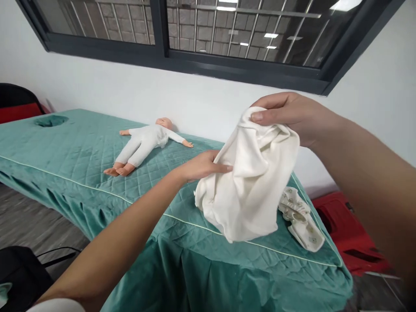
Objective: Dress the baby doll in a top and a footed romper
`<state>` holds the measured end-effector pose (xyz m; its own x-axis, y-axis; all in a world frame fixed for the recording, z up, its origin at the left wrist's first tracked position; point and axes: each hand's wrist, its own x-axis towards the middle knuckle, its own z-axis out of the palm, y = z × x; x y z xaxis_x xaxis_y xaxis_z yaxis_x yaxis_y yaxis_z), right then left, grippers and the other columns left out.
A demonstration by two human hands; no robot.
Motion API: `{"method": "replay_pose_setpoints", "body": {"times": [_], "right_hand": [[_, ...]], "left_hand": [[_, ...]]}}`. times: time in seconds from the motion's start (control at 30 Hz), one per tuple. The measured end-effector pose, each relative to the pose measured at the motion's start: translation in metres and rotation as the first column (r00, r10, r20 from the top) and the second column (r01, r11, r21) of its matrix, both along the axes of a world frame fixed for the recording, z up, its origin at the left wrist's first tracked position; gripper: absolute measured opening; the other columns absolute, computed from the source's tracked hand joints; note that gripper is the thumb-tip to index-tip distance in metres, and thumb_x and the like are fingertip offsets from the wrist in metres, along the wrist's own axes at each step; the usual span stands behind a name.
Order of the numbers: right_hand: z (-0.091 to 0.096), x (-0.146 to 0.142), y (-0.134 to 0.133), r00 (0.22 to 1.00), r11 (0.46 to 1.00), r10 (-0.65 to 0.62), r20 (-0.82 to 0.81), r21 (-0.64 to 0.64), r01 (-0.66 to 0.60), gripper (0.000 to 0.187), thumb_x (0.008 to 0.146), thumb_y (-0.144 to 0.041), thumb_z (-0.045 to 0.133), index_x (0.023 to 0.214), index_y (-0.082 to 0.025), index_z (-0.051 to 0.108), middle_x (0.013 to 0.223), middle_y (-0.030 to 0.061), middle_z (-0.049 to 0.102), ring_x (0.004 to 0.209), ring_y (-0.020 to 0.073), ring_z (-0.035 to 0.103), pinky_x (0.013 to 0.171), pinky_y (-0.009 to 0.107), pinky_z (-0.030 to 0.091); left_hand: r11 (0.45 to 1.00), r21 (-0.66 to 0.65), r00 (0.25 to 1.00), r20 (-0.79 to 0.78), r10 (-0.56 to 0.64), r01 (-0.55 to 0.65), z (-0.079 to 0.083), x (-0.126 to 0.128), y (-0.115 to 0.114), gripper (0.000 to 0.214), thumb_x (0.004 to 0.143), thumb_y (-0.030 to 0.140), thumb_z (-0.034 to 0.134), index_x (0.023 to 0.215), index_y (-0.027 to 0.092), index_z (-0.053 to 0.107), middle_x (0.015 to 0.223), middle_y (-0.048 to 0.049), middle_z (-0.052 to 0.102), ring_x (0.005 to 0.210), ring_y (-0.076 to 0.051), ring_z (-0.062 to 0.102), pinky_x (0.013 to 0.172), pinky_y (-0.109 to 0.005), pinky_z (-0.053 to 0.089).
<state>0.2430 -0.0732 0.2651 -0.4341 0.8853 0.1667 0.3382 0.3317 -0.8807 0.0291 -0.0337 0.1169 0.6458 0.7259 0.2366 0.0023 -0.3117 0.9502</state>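
A piece of white baby clothing hangs in folds above the near right end of the bed; its exact cut is hidden by the folds. My right hand pinches its upper edge between thumb and fingers. Lower down, my left hand grips its left side, thumb on the front and fingers behind. On the bed, farther back, a baby doll in a white long-sleeved outfit lies on its back, arms spread. Close to the hanging cloth, a patterned cream cloth item rests on the bed's right edge.
The bed has a green quilted cover with a face hole at its left end. A wall with a dark-framed window stands behind. Red plastic stools are at right; a black bag sits at lower left.
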Motion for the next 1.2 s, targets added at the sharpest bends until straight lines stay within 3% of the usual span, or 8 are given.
{"method": "replay_pose_setpoints", "body": {"times": [0.2,0.3,0.43,0.53,0.67,0.87,1.03,1.2], "right_hand": [[-0.024,0.052,-0.003,0.91,0.941,-0.336,0.244,0.116,0.317,0.021,0.064,-0.02,0.089,0.08,-0.017,0.077,0.071,-0.0007,0.07,0.07,0.0159,0.065,0.067,0.028,0.05],[-0.049,0.049,-0.006,0.747,0.885,-0.447,0.492,0.364,0.29,0.02,0.071,-0.036,0.085,0.07,-0.021,0.072,0.063,-0.0006,0.065,0.074,0.0205,0.064,0.069,0.031,0.046],[-0.065,0.038,-0.016,0.333,0.749,-0.662,0.672,0.614,0.25,0.028,0.094,-0.041,0.052,0.089,-0.021,0.071,0.08,0.0081,0.07,0.08,0.0262,0.064,0.069,0.034,0.042],[-0.068,0.045,-0.021,0.213,0.707,-0.706,0.676,0.655,0.266,0.033,0.097,-0.033,0.04,0.097,-0.019,0.069,0.095,0.0124,0.071,0.083,0.0268,0.064,0.069,0.035,0.041],[-0.079,0.06,-0.025,0.343,0.689,-0.724,0.598,0.636,0.347,0.034,0.096,-0.032,0.038,0.093,-0.018,0.069,0.101,0.0127,0.071,0.091,0.0278,0.065,0.074,0.037,0.045],[-0.102,0.057,-0.032,0.78,0.776,-0.601,0.176,0.362,0.517,0.035,0.086,-0.028,0.052,0.115,-0.023,0.071,0.114,0.0063,0.074,0.097,0.0244,0.068,0.079,0.035,0.052],[-0.117,0.023,-0.03,0.911,0.917,-0.362,0.199,0.25,0.31,0.041,0.081,-0.018,0.051,0.117,-0.024,0.07,0.103,0.0032,0.075,0.092,0.0205,0.066,0.084,0.036,0.051],[-0.119,-0.002,-0.035,0.959,0.969,-0.217,0.18,0.158,0.189,0.025,0.091,-0.043,0.057,0.092,-0.021,0.07,0.091,0.0027,0.07,0.081,0.0177,0.061,0.072,0.03,0.047]], "left_hand": [[0.804,0.375,0.88,0.078,0.468,-0.461,0.02,-0.013,0.005,0.012,0.088,0.026,0.058,0.089,0.017,0.068,0.09,-0.0028,0.068,0.088,-0.02,0.062,0.082,-0.031,0.048],[0.692,0.565,0.852,0.035,0.523,-0.448,0.042,-0.012,-0.002,0.016,0.088,0.019,0.053,0.093,0.018,0.068,0.091,-0.0015,0.07,0.088,-0.019,0.062,0.082,-0.03,0.046],[0.49,0.798,0.713,-0.112,0.693,-0.351,0.059,-0.012,-0.011,0.024,0.087,0.016,0.05,0.101,0.023,0.068,0.094,-0.002,0.072,0.087,-0.021,0.064,0.081,-0.033,0.046],[0.384,0.875,0.583,-0.153,0.798,-0.296,0.056,-0.023,-0.008,0.034,0.084,0.01,0.047,0.106,0.026,0.067,0.107,-0.0046,0.071,0.093,-0.023,0.065,0.078,-0.034,0.047],[0.396,0.853,0.52,-0.18,0.835,-0.341,0.04,-0.045,0.003,0.041,0.081,0.005,0.044,0.108,0.025,0.067,0.113,-0.0059,0.071,0.098,-0.025,0.066,0.078,-0.035,0.049],[0.562,0.658,0.69,-0.089,0.718,-0.5,0.034,-0.053,-0.003,0.035,0.084,0.011,0.044,0.106,0.022,0.068,0.108,-0.0033,0.075,0.097,-0.019,0.066,0.086,-0.034,0.051],[0.553,0.677,0.721,-0.046,0.691,-0.487,0.057,-0.032,-0.021,0.037,0.082,0.012,0.045,0.108,0.021,0.069,0.108,-0.0034,0.075,0.096,-0.019,0.066,0.086,-0.034,0.051],[0.484,0.737,0.651,-0.078,0.755,-0.472,0.069,-0.026,-0.021,0.034,0.084,0.015,0.048,0.11,0.022,0.068,0.101,-0.0042,0.074,0.096,-0.022,0.066,0.088,-0.036,0.051]]}}
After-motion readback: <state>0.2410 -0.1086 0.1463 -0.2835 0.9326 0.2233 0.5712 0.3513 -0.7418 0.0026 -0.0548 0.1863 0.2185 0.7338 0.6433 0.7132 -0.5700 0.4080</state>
